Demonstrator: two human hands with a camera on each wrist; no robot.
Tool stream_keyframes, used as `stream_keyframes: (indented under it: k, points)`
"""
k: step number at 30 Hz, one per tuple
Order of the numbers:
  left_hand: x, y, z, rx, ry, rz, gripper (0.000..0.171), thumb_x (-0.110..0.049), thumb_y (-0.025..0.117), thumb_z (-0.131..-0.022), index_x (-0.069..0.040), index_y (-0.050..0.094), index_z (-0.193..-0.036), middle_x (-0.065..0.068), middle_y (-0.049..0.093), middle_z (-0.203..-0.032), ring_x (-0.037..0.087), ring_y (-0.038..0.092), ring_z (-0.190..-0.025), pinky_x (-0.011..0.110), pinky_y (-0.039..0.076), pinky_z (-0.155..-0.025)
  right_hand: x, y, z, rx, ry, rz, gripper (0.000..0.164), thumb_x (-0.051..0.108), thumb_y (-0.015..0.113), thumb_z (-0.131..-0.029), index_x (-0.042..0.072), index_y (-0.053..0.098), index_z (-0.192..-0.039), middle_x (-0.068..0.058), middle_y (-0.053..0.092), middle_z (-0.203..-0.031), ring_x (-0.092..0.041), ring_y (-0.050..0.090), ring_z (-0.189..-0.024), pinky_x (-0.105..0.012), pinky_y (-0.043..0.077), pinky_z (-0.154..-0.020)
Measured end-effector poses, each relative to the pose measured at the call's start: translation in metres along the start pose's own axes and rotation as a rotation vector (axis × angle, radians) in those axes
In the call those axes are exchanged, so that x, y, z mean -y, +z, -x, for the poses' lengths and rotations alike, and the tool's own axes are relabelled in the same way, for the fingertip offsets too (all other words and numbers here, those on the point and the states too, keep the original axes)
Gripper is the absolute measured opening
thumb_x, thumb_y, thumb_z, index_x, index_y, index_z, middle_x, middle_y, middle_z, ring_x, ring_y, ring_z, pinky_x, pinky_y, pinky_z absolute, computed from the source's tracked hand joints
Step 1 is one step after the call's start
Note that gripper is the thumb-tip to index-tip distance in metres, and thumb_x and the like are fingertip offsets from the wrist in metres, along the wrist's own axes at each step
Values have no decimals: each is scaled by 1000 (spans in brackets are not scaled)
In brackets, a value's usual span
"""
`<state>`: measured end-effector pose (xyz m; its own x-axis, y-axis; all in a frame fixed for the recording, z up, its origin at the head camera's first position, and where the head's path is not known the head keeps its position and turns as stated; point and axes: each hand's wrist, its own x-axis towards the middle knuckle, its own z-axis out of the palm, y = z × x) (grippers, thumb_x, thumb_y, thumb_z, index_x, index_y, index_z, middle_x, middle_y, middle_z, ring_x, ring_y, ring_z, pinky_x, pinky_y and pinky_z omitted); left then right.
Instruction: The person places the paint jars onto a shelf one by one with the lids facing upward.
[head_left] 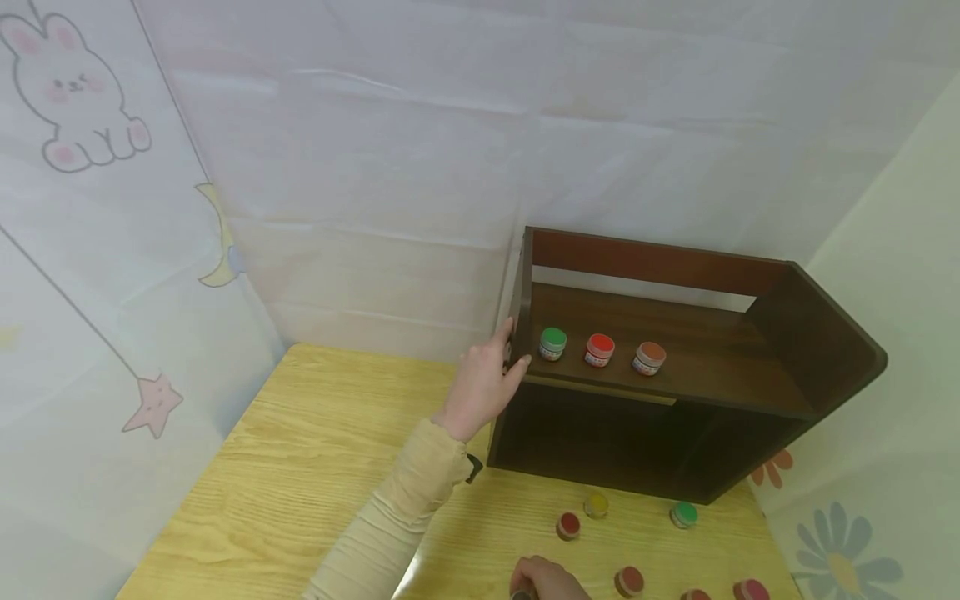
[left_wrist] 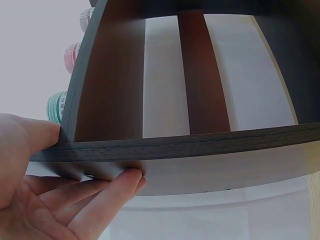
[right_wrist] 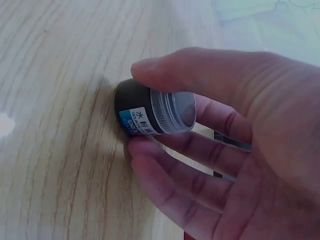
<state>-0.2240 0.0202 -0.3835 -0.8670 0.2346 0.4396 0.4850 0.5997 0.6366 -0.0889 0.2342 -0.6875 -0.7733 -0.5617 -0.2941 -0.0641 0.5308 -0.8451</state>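
A dark brown wooden shelf (head_left: 780,375) stands on the table against the wall. My left hand (head_left: 480,383) grips its left side panel; the left wrist view shows the thumb on the front edge and the fingers (left_wrist: 107,200) against the outer face. In a row on the shelf's upper board are a green paint jar (head_left: 552,343), a red paint jar (head_left: 599,350) and a brownish-orange paint jar (head_left: 648,358). Low in the head view, my right hand (head_left: 551,577) holds a black paint jar (right_wrist: 135,107) with a clear lid, tilted on its side, between thumb and fingers near the tabletop.
On the wood-grain table (head_left: 300,433), before the shelf, stand a yellow jar (head_left: 596,505), a dark red jar (head_left: 568,526), a second green jar (head_left: 684,514) and several reddish jars (head_left: 629,582). A printed cloth (head_left: 360,167) hangs behind.
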Motion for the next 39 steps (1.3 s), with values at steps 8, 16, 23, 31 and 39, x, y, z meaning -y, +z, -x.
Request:
stream_keyframes:
  k: [8, 16, 23, 31, 39]
  points:
    - [1, 1, 0, 4, -3, 6, 64, -20, 66, -101, 5, 39, -153, -2, 49, -56, 6, 42, -40, 21, 36, -38, 1, 3, -1, -24, -11, 66, 19, 44, 78, -87, 30, 64, -89, 13, 58, -83, -7, 54, -69, -27, 43, -60]
    - [2, 0, 0, 2, -6, -2, 64, -21, 66, -101, 5, 40, -153, -3, 49, -55, 6, 43, -39, 21, 34, -37, -7, 4, -5, -31, -5, 68, 19, 47, 78, -86, 34, 65, -89, 14, 59, -84, -7, 55, -69, -27, 43, -59]
    - [2, 0, 0, -6, 4, -13, 64, -22, 67, -100, 5, 41, -152, -3, 50, -55, 6, 44, -41, 22, 36, -38, -3, 5, -4, -32, -25, 79, 18, 48, 74, -90, 33, 64, -89, 13, 57, -84, -7, 53, -66, -27, 43, -57]
    - [1, 0, 1, -12, 11, 0, 63, -21, 67, -101, 5, 41, -152, -3, 49, -53, 6, 42, -39, 21, 35, -37, 5, 5, -2, -43, -2, 74, 21, 49, 76, -87, 33, 63, -88, 12, 55, -83, -8, 52, -66, -27, 43, -58]
    - [1, 0, 1, -11, 9, 3, 63, -21, 67, -100, 6, 42, -151, -3, 49, -55, 6, 43, -40, 22, 36, -38, -8, 6, -8, -23, 7, 86, 22, 51, 75, -88, 32, 64, -89, 11, 56, -83, -9, 54, -67, -29, 44, -58]
